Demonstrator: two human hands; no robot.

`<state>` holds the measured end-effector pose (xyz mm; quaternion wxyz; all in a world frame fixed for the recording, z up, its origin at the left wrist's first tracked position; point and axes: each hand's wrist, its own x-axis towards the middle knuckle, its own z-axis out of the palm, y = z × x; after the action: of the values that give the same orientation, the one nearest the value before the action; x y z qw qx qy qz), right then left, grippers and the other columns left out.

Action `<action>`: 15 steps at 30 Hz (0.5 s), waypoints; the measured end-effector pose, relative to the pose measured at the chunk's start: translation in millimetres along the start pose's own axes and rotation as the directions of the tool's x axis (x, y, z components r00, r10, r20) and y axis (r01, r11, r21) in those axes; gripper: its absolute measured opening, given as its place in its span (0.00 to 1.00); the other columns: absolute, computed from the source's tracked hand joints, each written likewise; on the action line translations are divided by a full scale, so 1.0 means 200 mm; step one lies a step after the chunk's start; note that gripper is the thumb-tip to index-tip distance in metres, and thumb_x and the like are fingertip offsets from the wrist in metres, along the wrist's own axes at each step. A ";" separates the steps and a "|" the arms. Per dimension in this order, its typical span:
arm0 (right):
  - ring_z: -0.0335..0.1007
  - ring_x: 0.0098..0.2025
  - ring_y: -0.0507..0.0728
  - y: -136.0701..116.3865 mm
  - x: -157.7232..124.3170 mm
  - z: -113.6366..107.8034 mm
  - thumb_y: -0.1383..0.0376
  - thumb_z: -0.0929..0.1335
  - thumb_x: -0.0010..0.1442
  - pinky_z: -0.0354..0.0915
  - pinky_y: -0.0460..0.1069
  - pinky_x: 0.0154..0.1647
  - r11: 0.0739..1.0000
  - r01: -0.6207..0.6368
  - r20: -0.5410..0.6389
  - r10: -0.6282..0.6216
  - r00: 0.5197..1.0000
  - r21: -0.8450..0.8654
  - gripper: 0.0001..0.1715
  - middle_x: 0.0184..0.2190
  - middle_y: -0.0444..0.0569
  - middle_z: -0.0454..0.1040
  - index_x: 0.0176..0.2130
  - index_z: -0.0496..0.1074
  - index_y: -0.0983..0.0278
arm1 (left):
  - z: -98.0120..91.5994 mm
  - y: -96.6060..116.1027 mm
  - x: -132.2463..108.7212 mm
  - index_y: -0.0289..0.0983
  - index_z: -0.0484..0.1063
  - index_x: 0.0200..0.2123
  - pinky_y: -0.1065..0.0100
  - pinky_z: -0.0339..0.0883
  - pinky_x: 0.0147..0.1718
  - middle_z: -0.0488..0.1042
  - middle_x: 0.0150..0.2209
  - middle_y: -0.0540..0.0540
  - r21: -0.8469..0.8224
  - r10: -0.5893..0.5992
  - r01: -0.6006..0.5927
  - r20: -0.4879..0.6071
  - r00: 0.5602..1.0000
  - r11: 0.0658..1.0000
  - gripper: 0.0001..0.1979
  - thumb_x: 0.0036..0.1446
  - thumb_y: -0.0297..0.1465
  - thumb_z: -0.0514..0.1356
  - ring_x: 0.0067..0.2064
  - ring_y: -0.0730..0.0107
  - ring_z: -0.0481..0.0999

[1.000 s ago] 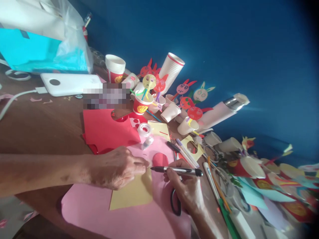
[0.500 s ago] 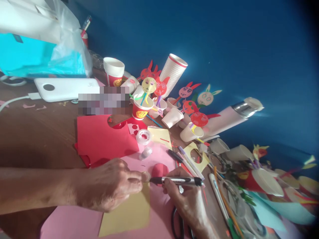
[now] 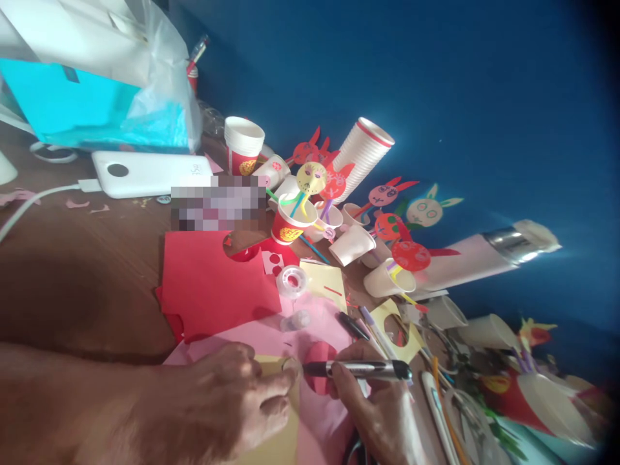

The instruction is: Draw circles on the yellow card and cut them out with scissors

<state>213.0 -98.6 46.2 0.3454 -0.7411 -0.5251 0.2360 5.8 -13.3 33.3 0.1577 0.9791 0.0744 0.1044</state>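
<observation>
My right hand [image 3: 375, 403] grips a black and silver marker pen [image 3: 361, 369], held level with its tip pointing left. The tip meets the far edge of a tan paper sheet [image 3: 276, 445] beside a red paper disc [image 3: 317, 374]. My left hand [image 3: 232, 400] lies on the tan sheet with fingers curled, fingertip pressed next to the pen tip. Both rest over a pink paper sheet [image 3: 256, 339]. Black scissors [image 3: 356, 449] peek out under my right hand.
A red paper sheet [image 3: 213, 284] with a round cut-out and a clear tape roll [image 3: 293, 281] lie beyond. Paper cups [image 3: 290, 223] with bunny faces, a cup stack [image 3: 363, 155], a pink tube [image 3: 475, 261], a white power bank [image 3: 150, 174] and a blue wall [image 3: 436, 84] surround.
The view has shifted, so hands and papers sit lower in frame. The pen tip stays on the tan sheet's edge by my left fingertip.
</observation>
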 end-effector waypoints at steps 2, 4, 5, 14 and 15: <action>0.68 0.18 0.53 -0.02 0.01 0.00 0.60 0.66 0.55 0.63 0.45 0.20 1.000 0.010 -0.005 -0.010 1.000 -0.019 0.14 0.14 0.44 0.70 0.22 0.69 0.63 | -0.01 -0.01 0.00 0.44 0.72 0.38 0.68 0.63 0.30 0.75 0.42 0.45 -0.028 0.072 -0.072 -0.005 0.997 0.997 0.12 0.50 0.24 0.56 0.39 0.64 0.72; 0.68 0.18 0.53 -0.03 0.03 0.01 0.59 0.66 0.55 0.64 0.45 0.19 0.999 0.021 -0.005 -0.021 1.000 -0.029 0.14 0.14 0.44 0.71 0.22 0.69 0.63 | -0.01 -0.01 0.00 0.44 0.72 0.38 0.68 0.64 0.30 0.75 0.41 0.46 -0.067 0.089 -0.090 -0.010 0.996 0.994 0.12 0.51 0.25 0.56 0.40 0.64 0.72; 0.68 0.18 0.53 -0.03 0.04 0.01 0.58 0.67 0.55 0.64 0.45 0.19 0.999 0.024 -0.007 -0.025 1.000 -0.031 0.14 0.14 0.44 0.71 0.22 0.70 0.63 | 0.00 -0.02 0.00 0.44 0.72 0.38 0.68 0.64 0.31 0.75 0.41 0.46 -0.080 0.079 -0.080 -0.015 0.997 0.994 0.12 0.52 0.25 0.55 0.40 0.64 0.72; 0.68 0.16 0.53 -0.07 0.11 0.04 0.56 0.69 0.53 0.64 0.44 0.17 0.999 0.045 0.039 -0.044 0.998 -0.018 0.16 0.14 0.44 0.71 0.21 0.70 0.63 | 0.06 -0.03 -0.01 0.44 0.72 0.36 0.66 0.63 0.30 0.76 0.39 0.46 -0.043 0.130 -0.136 -0.115 0.985 0.990 0.09 0.49 0.29 0.57 0.39 0.63 0.71; 0.69 0.17 0.53 -0.08 0.11 0.04 0.57 0.69 0.53 0.65 0.44 0.18 0.999 0.044 0.052 -0.043 0.998 -0.017 0.15 0.14 0.44 0.71 0.21 0.71 0.63 | 0.06 -0.03 -0.01 0.44 0.72 0.36 0.66 0.63 0.30 0.76 0.39 0.47 -0.037 0.145 -0.150 -0.115 0.983 0.988 0.09 0.50 0.30 0.56 0.38 0.63 0.71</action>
<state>205.5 -72.4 53.0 0.3299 -0.7263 -0.5521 0.2427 6.3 -11.9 20.5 0.1673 0.9707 0.0078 0.1724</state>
